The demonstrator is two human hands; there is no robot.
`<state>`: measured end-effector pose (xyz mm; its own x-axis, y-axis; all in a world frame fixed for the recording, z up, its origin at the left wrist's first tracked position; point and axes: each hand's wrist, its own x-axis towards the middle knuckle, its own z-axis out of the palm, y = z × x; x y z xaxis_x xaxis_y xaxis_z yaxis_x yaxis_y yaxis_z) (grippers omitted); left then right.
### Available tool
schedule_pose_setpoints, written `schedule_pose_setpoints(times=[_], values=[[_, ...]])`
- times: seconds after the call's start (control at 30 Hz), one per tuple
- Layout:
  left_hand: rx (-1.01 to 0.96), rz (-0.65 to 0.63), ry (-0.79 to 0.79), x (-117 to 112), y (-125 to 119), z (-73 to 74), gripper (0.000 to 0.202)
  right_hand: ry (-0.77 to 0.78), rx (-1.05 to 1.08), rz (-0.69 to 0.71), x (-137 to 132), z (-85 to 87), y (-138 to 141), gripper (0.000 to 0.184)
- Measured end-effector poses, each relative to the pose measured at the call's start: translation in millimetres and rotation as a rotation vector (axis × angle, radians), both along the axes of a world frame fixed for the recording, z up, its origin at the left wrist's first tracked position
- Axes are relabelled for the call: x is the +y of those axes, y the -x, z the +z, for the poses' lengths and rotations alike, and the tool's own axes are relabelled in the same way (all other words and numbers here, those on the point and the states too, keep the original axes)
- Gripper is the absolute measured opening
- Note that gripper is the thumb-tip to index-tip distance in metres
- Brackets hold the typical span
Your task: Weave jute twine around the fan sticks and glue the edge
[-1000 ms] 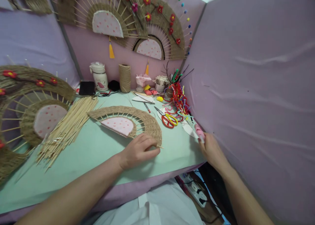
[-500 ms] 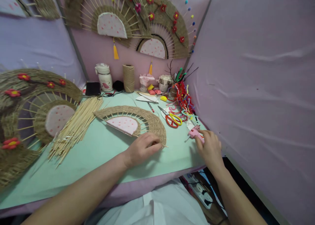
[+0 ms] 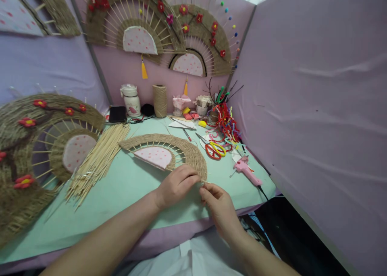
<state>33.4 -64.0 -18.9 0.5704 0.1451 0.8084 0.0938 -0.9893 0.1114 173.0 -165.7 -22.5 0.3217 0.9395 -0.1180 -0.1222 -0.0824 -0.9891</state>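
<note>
A half-round fan woven from twine over thin sticks (image 3: 193, 153) lies on the green cloth, with a white, pink-spotted panel at its centre. My left hand (image 3: 179, 184) grips the fan's right end, fingers closed over the edge. Right beside it, my right hand (image 3: 217, 201) pinches at the same corner; what lies between its fingertips is too small to make out. A pink glue gun (image 3: 248, 172) rests on the cloth to the right, apart from both hands. Red- and yellow-handled scissors (image 3: 214, 149) lie beyond the fan.
Bamboo sticks (image 3: 98, 159) lie in a pile at left, beside a finished flowered fan (image 3: 54, 106). At the back stand a white bottle (image 3: 131, 102), a twine spool (image 3: 159, 100) and colourful pipe cleaners (image 3: 225, 121). A pink cloth wall (image 3: 314, 98) rises on the right.
My right hand has let go of the glue gun, now lying on the cloth, and moved left to the fan's corner. My left hand stays on the fan.
</note>
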Motion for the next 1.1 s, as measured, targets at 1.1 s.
schedule_pose_setpoints(times=[1.1], values=[[0.118,0.063,0.012,-2.5,0.2,0.5,0.014,-0.142,-0.192,0.002,-0.7,4.4,-15.8,0.016]])
